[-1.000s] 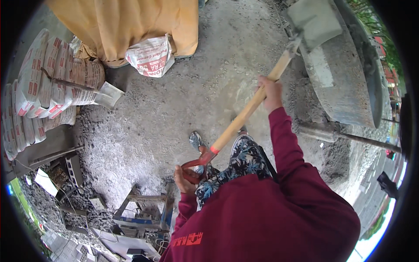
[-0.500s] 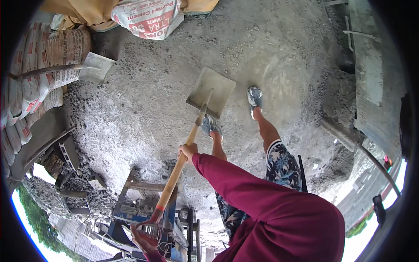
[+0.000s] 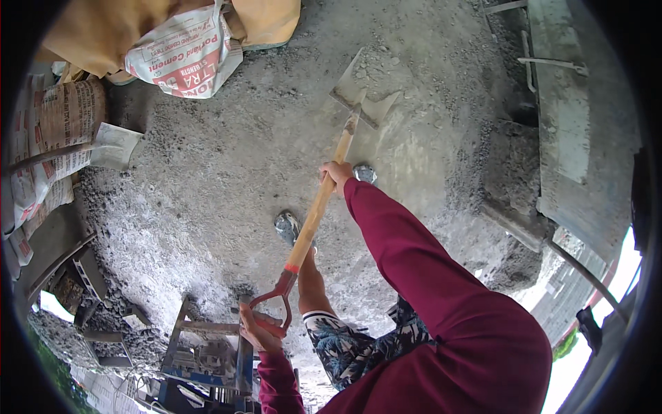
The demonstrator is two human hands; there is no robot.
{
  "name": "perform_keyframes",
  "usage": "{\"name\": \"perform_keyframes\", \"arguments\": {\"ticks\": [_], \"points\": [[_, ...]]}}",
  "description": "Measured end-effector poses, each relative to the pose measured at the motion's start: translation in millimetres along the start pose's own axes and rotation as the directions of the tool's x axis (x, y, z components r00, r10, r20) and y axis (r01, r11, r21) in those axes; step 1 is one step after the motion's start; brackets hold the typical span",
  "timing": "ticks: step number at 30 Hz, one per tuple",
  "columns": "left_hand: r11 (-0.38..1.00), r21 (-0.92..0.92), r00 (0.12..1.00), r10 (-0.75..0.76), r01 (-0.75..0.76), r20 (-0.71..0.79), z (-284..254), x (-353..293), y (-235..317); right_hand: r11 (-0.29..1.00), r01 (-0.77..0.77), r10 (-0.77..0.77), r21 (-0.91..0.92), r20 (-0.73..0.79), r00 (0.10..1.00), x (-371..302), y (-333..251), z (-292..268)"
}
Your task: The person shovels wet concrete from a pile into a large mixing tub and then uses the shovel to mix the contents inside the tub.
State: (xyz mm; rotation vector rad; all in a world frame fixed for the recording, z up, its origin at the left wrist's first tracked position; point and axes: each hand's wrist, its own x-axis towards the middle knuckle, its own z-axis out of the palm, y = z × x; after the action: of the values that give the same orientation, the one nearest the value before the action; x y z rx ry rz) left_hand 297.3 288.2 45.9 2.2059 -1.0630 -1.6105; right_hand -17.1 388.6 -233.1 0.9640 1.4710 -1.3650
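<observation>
A shovel runs diagonally ahead of me, with a wooden shaft [image 3: 314, 221] and a red D-shaped handle [image 3: 286, 290] at its near end. My right hand [image 3: 336, 174] is wrapped round the shaft, partway toward the blade. At the near end my left hand [image 3: 258, 330] grips the D-handle; some of its fingers are hidden. The metal blade [image 3: 352, 86] lies low against the ground, with grey loose material [image 3: 383, 62] on and around its far part. My shoes [image 3: 287, 228] are on the grey ground on either side of the shaft.
Cement bags [image 3: 183, 55] lie at the far left, with stacked sacks [image 3: 69, 117] along the left side. A second shovel blade [image 3: 116, 146] leans there. A dusty metal frame [image 3: 207, 352] stands near left. A concrete slab [image 3: 565, 124] edges the right side.
The shovel has moved forward and right, its blade now farther away against loose grey material. Both hands have travelled with it. My feet have shifted, and the view has turned slightly.
</observation>
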Motion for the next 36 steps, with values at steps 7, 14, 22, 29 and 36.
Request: {"name": "perform_keyframes", "arguments": {"ticks": [7, 14, 22, 29, 36], "points": [[0.996, -0.077, 0.999, -0.042, 0.041, -0.021, -44, -88, -31, 0.989, 0.075, -0.081, -0.124, -0.045, 0.996, -78, 12, -37], [0.983, -0.151, 0.995, 0.096, -0.101, -0.037, -50, -252, -19, 0.966, 0.252, -0.244, -0.057, 0.117, 0.963, -247, -120, -96], [0.923, -0.383, 0.952, 0.095, 0.024, 0.29, 18, -393, 61, 0.642, 0.755, -0.758, 0.131, 0.254, 0.601, -482, -346, -175], [0.644, -0.493, 0.677, 0.722, -0.585, 0.141, 98, -510, 97, 0.397, 0.819, -0.914, 0.416, 0.1, 0.392, -615, -451, -298], [-0.151, -0.256, -0.187, 0.974, -0.955, 0.125, 80, -599, 35, 0.37, 0.525, -0.892, 0.766, 0.135, 0.432, -631, -398, -462]]}}
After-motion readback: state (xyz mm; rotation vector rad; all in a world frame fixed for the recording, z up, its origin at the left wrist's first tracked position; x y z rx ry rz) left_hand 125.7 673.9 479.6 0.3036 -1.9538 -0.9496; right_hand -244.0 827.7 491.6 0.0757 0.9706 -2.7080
